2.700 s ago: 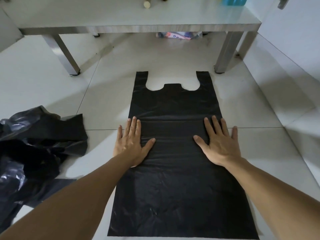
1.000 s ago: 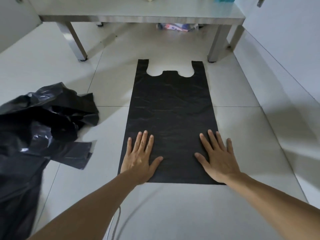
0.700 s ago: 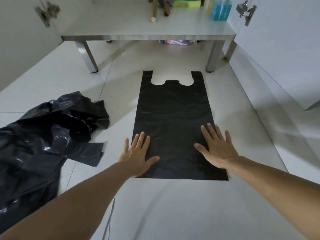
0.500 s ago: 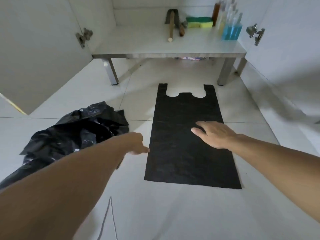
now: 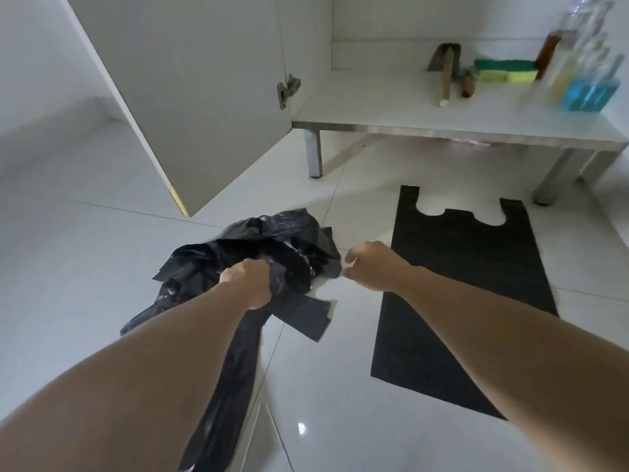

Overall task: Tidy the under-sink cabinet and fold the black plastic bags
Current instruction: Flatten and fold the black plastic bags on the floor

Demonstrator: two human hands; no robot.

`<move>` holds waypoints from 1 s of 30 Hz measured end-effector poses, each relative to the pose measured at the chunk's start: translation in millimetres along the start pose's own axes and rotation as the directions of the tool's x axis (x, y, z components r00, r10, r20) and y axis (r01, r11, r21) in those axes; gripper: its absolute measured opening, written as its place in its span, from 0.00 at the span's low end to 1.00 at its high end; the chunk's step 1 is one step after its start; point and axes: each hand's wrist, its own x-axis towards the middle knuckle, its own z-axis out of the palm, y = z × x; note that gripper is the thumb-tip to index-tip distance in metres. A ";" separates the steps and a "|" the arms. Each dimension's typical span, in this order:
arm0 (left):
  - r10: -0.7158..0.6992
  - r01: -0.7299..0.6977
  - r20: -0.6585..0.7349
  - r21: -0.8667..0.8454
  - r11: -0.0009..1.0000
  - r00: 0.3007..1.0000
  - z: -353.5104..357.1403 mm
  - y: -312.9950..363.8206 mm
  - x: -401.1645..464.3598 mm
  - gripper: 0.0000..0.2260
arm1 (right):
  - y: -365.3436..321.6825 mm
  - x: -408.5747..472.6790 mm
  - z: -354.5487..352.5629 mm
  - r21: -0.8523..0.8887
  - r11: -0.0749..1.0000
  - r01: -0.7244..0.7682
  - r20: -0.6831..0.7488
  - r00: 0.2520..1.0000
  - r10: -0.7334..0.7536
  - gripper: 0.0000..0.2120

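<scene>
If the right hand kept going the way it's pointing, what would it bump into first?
Most likely the crumpled pile of black plastic bags: the right hand points left toward it, fingers curled at its near edge. Depth is unclear, so it may already touch.

one flattened black bag (image 5: 459, 294) lies on the floor at right. one crumpled heap of black bags (image 5: 272, 253) sits left of it; how many bags are in the heap cannot be told. two hands: the left hand (image 5: 248, 284) and the right hand (image 5: 371, 265). far right, on the cabinet floor (image 5: 374, 103): two green-and-yellow sponges (image 5: 507, 71), two wooden-handled tools (image 5: 449, 74), and a blurred cluster of bottles (image 5: 582, 73) too smeared to count. one open cabinet door (image 5: 190, 97), one hinge (image 5: 287, 90) on it, and three metal legs (image 5: 313, 153) under the cabinet.
</scene>
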 end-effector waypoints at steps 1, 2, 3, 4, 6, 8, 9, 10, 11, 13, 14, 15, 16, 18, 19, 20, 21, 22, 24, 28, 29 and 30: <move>-0.036 0.035 -0.030 -0.026 0.999 0.999 2.7 -8.7 4.3 0.14 | -8.4 7.1 7.6 0.022 1.000 0.004 -0.014 1.000 -0.003 0.13; -0.070 0.067 -0.065 -0.053 0.996 0.995 4.5 -16.9 8.7 0.13 | -15.4 14.8 14.0 0.035 0.999 -0.001 -0.027 1.000 0.002 0.10; -0.102 0.094 -0.098 -0.081 0.992 0.990 5.6 -23.8 13.3 0.12 | -21.5 22.4 19.5 0.049 0.999 0.007 -0.051 0.999 -0.005 0.08; -0.130 0.116 -0.125 -0.110 0.987 0.984 5.5 -29.5 18.7 0.12 | -27.1 29.7 23.2 0.071 0.997 0.018 -0.082 0.997 -0.012 0.08; -0.170 0.145 -0.150 -0.162 0.976 0.974 4.0 -37.5 32.0 0.13 | -38.9 43.9 23.7 0.116 0.993 0.036 -0.149 0.989 -0.019 0.08; -0.180 0.141 -0.176 -0.216 0.966 0.968 2.5 -40.6 46.3 0.14 | -51.8 59.7 18.2 0.088 0.994 0.060 -0.207 0.978 -0.041 0.08; -0.179 0.128 -0.209 -0.237 0.963 0.961 1.9 -41.3 53.3 0.14 | -58.7 69.1 15.6 0.062 0.996 0.068 -0.227 0.972 -0.052 0.08; -0.177 0.114 -0.250 -0.249 0.962 0.952 2.1 -41.8 60.9 0.15 | -65.6 78.5 13.6 0.038 0.996 0.082 -0.245 0.967 -0.071 0.06; -0.176 0.103 -0.291 -0.251 0.962 0.940 3.6 -42.7 68.7 0.16 | -73.0 87.6 12.4 0.010 0.994 0.106 -0.262 0.960 -0.099 0.05; -0.179 0.102 -0.337 -0.232 0.967 0.924 9.9 -45.1 80.8 0.19 | -85.8 102.4 13.0 -0.061 0.986 0.153 -0.282 0.945 -0.164 0.03; -0.175 0.104 -0.339 -0.218 0.970 0.925 14.0 -46.5 84.7 0.20 | -90.4 108.7 14.7 -0.096 0.981 0.168 -0.274 0.943 -0.188 0.04; -0.164 0.098 -0.335 -0.206 0.974 0.928 18.4 -47.9 87.7 0.20 | -93.6 113.8 16.2 -0.137 0.977 0.164 -0.255 0.947 -0.195 0.07; -0.150 0.087 -0.333 -0.197 0.977 0.931 22.4 -49.6 90.6 0.21 | -95.3 119.0 18.2 -0.188 0.971 0.147 -0.224 0.956 -0.188 0.10; -0.122 0.059 -0.340 -0.189 0.980 0.932 28.6 -53.3 94.4 0.21 | -93.7 128.3 21.0 -0.312 0.944 0.110 -0.189 0.966 -0.175 0.13; -0.109 0.042 -0.349 -0.194 0.980 0.931 30.2 -55.0 95.8 0.22 | -90.9 131.6 20.9 -0.348 0.931 0.105 -0.200 0.962 -0.184 0.13; -0.096 0.022 -0.361 -0.204 0.979 0.928 30.9 -56.5 96.5 0.22 | -88.2 133.1 19.2 -0.352 0.929 0.113 -0.230 0.952 -0.203 0.13; -0.084 0.001 -0.376 -0.217 0.976 0.923 31.2 -58.0 96.9 0.22 | -85.5 132.7 15.8 -0.326 0.936 0.130 -0.271 0.936 -0.224 0.13; -0.076 -0.024 -0.400 -0.240 0.970 0.913 30.6 -59.5 97.3 0.22 | -83.3 131.5 10.9 -0.270 0.950 0.157 -0.324 0.914 -0.243 0.11; -0.083 -0.089 -0.489 -0.319 0.944 0.868 25.5 -62.5 96.0 0.17 | -81.2 125.2 -2.5 -0.161 0.965 0.208 -0.423 0.869 -0.258 0.09; -0.203 -0.182 -0.634 -0.487 0.854 0.746 -0.2 -59.6 89.7 0.09 | -69.4 107.8 -30.4 -0.159 0.970 0.183 -0.573 0.783 -0.241 0.10; -0.252 -0.186 -0.644 -0.531 0.827 0.722 -9.8 -57.8 86.8 0.08 | -63.2 104.7 -36.0 -0.160 0.975 0.154 -0.596 0.772 -0.220 0.11; -0.291 -0.193 -0.658 -0.560 0.806 0.694 -20.3 -55.7 83.5 0.08 | -56.8 100.0 -41.4 -0.143 0.982 0.121 -0.609 0.772 -0.184 0.11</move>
